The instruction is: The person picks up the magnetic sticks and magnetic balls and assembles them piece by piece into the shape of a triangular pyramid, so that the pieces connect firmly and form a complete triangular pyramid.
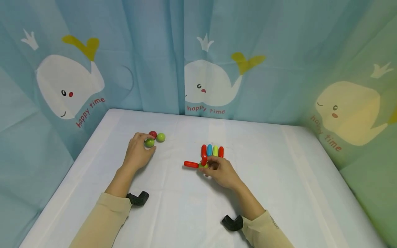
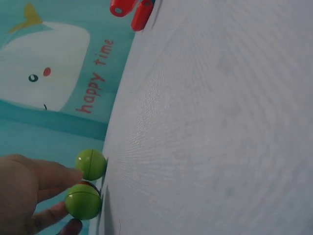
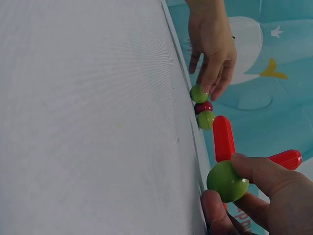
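Above the middle of the table (image 1: 279,179), the right hand (image 1: 221,172) pinches a green ball (image 3: 227,181), one red stick (image 1: 191,164) pointing leftward, another (image 3: 286,159) upward. Four sticks (image 1: 209,150) behind point at the back edge. Toward the back-left corner, the left hand (image 1: 138,151) pinches another green ball (image 1: 149,142) beside a red ball (image 1: 153,133).

Green balls (image 1: 161,137), red rods (image 1: 191,164), blue whale-print curtain (image 1: 155,62)
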`<control>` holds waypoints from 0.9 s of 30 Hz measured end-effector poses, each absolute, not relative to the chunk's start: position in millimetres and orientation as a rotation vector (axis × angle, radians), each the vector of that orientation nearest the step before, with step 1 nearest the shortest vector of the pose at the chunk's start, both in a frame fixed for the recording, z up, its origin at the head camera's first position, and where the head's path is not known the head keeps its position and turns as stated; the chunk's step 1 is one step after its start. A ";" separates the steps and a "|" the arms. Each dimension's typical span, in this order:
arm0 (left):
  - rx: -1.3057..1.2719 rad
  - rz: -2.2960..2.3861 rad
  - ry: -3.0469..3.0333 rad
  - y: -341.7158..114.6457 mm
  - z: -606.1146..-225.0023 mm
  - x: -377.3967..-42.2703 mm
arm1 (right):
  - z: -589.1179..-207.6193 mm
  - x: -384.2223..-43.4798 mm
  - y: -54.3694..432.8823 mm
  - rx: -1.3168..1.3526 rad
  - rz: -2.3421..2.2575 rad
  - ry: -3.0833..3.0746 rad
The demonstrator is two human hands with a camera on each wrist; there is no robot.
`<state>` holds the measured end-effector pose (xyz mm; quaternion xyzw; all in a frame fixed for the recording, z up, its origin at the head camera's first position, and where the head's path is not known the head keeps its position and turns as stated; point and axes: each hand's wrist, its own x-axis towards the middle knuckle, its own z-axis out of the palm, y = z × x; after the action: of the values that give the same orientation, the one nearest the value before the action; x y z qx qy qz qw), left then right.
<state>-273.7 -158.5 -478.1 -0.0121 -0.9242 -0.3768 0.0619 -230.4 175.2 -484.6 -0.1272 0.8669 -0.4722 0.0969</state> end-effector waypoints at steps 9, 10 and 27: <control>-0.104 -1.121 -2.807 -159.2 -479.6 -272.7 | -482.0 -228.9 173.5 -0.341 -1.404 2.560; -0.107 -1.122 -2.808 -158.8 -480.0 -272.4 | -482.4 -229.0 173.4 -0.340 -1.405 2.559; -0.389 -1.255 -2.857 -142.2 -475.5 -267.1 | -485.2 -230.5 173.6 -0.378 -1.415 2.559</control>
<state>-267.1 -142.2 -475.5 -0.1237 -0.9085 -0.3991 -0.0014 -230.5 173.6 -485.2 -0.1275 0.8638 -0.4778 0.0963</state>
